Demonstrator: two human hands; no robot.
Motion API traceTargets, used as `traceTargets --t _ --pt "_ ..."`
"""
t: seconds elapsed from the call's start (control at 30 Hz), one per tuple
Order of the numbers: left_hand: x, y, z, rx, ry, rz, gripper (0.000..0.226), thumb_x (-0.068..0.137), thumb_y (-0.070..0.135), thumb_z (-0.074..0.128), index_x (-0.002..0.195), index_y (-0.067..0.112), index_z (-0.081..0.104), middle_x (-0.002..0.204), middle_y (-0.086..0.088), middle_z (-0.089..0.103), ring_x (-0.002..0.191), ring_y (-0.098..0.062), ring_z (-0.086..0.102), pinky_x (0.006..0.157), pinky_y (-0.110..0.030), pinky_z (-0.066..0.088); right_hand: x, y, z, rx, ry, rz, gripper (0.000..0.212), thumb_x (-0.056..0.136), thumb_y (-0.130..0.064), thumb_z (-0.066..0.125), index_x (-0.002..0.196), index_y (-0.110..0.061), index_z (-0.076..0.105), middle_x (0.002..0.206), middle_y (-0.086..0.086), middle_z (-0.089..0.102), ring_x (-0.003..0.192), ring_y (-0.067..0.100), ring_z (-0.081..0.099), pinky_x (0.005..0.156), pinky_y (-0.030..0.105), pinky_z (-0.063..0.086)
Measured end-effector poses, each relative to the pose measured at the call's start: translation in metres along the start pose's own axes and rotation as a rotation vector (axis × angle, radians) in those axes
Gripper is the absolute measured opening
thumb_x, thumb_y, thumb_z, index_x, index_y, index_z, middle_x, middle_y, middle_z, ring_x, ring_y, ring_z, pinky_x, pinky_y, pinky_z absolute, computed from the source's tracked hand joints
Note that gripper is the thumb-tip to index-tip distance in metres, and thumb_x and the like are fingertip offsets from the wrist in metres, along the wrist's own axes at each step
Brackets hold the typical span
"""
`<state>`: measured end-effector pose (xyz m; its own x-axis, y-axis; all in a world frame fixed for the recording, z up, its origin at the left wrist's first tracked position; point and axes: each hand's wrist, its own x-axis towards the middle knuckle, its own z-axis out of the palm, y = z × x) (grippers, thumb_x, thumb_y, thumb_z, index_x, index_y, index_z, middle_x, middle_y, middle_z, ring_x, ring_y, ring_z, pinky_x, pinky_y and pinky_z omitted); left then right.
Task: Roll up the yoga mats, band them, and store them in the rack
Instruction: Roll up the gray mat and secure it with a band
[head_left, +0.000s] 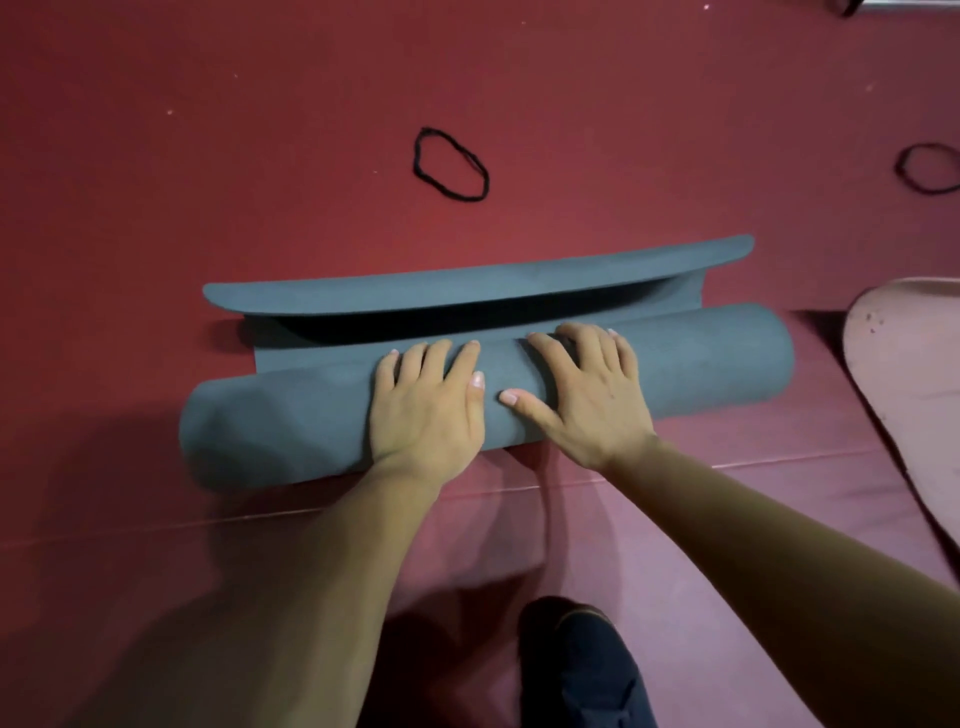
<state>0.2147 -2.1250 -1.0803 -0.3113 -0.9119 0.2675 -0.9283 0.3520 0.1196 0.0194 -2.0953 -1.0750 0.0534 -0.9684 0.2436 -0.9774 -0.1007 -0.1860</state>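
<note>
A grey yoga mat (291, 421) lies across the red floor, wound into a thick roll. A short flat strip stays unrolled beyond the roll, and its far end curls upward. My left hand (428, 405) and my right hand (582, 389) press flat on top of the roll, side by side near its middle, fingers straight and pointing away from me. A black elastic band (451, 165) lies on the floor beyond the mat. A second black band (930, 169) sits at the right edge.
The end of a pink mat (914, 364) lies flat on the floor at the right. My knee in dark trousers (587, 670) is at the bottom centre. A floor seam runs below the roll. The rack is out of view.
</note>
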Motion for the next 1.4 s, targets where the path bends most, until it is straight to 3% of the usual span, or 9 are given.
traceTargets --t 0.17,0.4,0.57,0.7,0.97,1.27,1.4 --pt "0.012 -0.002 0.003 -0.025 0.017 -0.028 0.047 0.098 0.037 0.035 0.128 0.016 0.064 0.120 -0.003 0.066 0.109 -0.028 0.059 0.096 -0.046 0.041 -0.010 -0.004 0.010 -0.033 0.016 0.013 0.075 0.091 -0.078 0.039 0.135 -0.021 0.058 0.131 0.011 0.052 0.133 0.034 0.045 0.120 0.054 0.018" --pt "-0.004 0.002 0.006 0.000 0.047 -0.005 0.048 0.097 0.043 0.042 0.135 0.021 0.062 0.130 -0.020 0.058 0.124 -0.039 0.053 0.112 -0.052 0.036 0.010 -0.001 0.011 -0.007 0.024 0.004 0.074 0.092 -0.078 0.037 0.132 -0.022 0.062 0.131 0.009 0.056 0.132 0.033 0.048 0.119 0.051 0.022" --pt "0.014 -0.004 0.009 0.016 0.047 0.010 0.046 0.100 0.040 0.040 0.133 0.019 0.064 0.127 -0.019 0.060 0.121 -0.039 0.055 0.110 -0.053 0.038 0.024 -0.002 0.008 0.044 -0.021 0.059 0.074 0.091 -0.079 0.034 0.134 -0.024 0.058 0.135 0.002 0.054 0.139 0.027 0.041 0.122 0.047 0.014" --pt "0.027 -0.009 0.010 0.011 0.036 0.019 0.046 0.099 0.040 0.038 0.131 0.018 0.064 0.125 -0.018 0.061 0.118 -0.036 0.057 0.108 -0.052 0.039 0.033 -0.003 0.012 0.011 -0.015 0.061 0.077 0.093 -0.074 0.033 0.140 -0.017 0.056 0.145 0.006 0.053 0.141 0.030 0.041 0.121 0.049 0.018" --pt "0.041 -0.012 0.011 0.046 0.032 0.006 0.052 0.098 0.043 0.035 0.140 0.019 0.056 0.142 -0.010 0.054 0.133 -0.029 0.048 0.114 -0.049 0.031 0.048 -0.002 0.017 -0.070 0.005 0.050 0.078 0.096 -0.071 0.031 0.146 -0.015 0.053 0.149 0.006 0.051 0.141 0.030 0.041 0.116 0.049 0.025" --pt "0.067 -0.019 0.009 0.027 0.003 -0.018 0.054 0.097 0.044 0.037 0.142 0.019 0.054 0.144 -0.008 0.052 0.136 -0.028 0.044 0.118 -0.049 0.027 0.036 -0.002 0.027 -0.064 0.088 0.114 0.079 0.096 -0.069 0.037 0.146 -0.009 0.051 0.150 0.016 0.048 0.143 0.036 0.037 0.122 0.052 0.015" --pt "0.081 -0.025 0.006 -0.022 0.002 -0.013 0.058 0.097 0.047 0.035 0.144 0.016 0.052 0.146 -0.010 0.052 0.136 -0.028 0.045 0.119 -0.048 0.026 0.056 0.003 0.027 -0.055 0.095 0.096 0.077 0.097 -0.070 0.034 0.142 -0.011 0.056 0.143 0.012 0.054 0.141 0.035 0.042 0.122 0.051 0.019"
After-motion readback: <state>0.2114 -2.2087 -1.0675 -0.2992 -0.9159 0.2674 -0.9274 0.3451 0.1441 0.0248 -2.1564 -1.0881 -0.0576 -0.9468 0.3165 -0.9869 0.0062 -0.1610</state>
